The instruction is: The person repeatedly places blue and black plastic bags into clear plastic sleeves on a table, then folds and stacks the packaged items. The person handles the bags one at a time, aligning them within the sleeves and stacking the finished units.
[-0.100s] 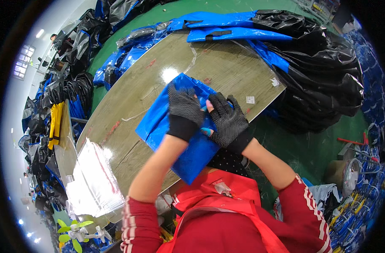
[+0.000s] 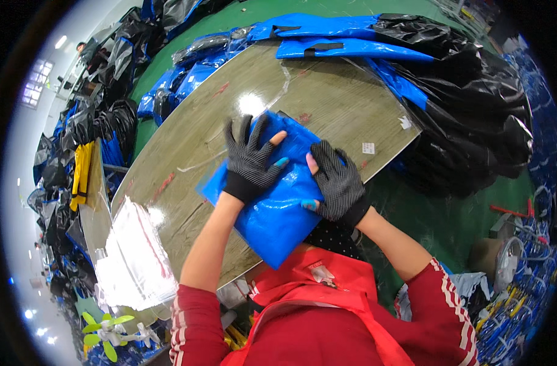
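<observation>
left hand (image 2: 249, 161): fingers spread, pressing flat on the folded blue bag (image 2: 272, 195)
right hand (image 2: 339, 182): palm down beside it, fingers together on the same bag
bag: under both palms, on the table (image 2: 327, 97) edge nearest the body
progress: folded compact, seemingly being flattened; clear sleeves (image 2: 132, 256) left of the fingers untouched
change: practically none; hands pressing as before
</observation>
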The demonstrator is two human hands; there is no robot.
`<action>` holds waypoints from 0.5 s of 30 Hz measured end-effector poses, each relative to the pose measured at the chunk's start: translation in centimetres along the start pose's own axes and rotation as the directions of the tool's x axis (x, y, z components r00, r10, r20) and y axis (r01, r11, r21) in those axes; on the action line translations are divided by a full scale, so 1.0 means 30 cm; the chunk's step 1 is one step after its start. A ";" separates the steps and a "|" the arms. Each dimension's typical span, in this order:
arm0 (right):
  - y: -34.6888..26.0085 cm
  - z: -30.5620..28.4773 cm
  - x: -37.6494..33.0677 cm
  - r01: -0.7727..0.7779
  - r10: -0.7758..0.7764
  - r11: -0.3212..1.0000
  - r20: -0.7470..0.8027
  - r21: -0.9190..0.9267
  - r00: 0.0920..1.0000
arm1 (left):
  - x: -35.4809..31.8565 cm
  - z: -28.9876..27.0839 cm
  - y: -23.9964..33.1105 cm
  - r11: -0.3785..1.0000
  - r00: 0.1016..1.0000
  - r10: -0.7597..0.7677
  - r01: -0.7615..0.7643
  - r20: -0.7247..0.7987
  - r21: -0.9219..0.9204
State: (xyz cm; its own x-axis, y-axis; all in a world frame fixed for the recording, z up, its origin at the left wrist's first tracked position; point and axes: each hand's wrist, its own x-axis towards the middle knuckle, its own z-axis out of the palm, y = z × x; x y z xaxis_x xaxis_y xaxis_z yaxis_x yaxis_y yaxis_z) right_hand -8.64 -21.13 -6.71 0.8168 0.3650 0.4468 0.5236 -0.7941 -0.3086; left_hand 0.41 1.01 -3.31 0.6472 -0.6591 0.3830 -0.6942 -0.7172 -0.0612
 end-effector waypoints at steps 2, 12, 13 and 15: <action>0.026 0.024 -0.047 0.109 -0.101 0.988 -0.080 0.105 0.992 | -0.026 0.061 0.020 0.813 0.964 -0.232 0.264 0.127 -0.520; 0.125 -0.112 -0.134 0.292 -0.308 0.940 0.071 0.174 0.949 | -0.334 -0.036 -0.059 -0.123 0.772 -0.087 0.619 0.629 -0.776; 0.114 -0.097 -0.130 0.208 -0.215 0.928 -0.012 0.308 0.977 | -0.404 -0.036 -0.038 -0.574 0.841 0.000 0.444 0.542 -0.688; 0.055 -0.023 -0.149 -0.169 0.191 0.705 0.045 0.689 0.981 | -0.493 0.013 0.067 -0.584 0.840 -0.393 0.086 0.374 -0.807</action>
State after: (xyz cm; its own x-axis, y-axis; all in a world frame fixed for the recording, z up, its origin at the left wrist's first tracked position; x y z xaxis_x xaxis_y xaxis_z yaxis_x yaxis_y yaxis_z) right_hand -11.61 -24.40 -8.63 0.9119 0.2282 0.3412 0.3978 -0.2866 -0.8715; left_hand -10.44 9.23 -9.45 0.9344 -0.3561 0.0009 0.2069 0.5447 0.8127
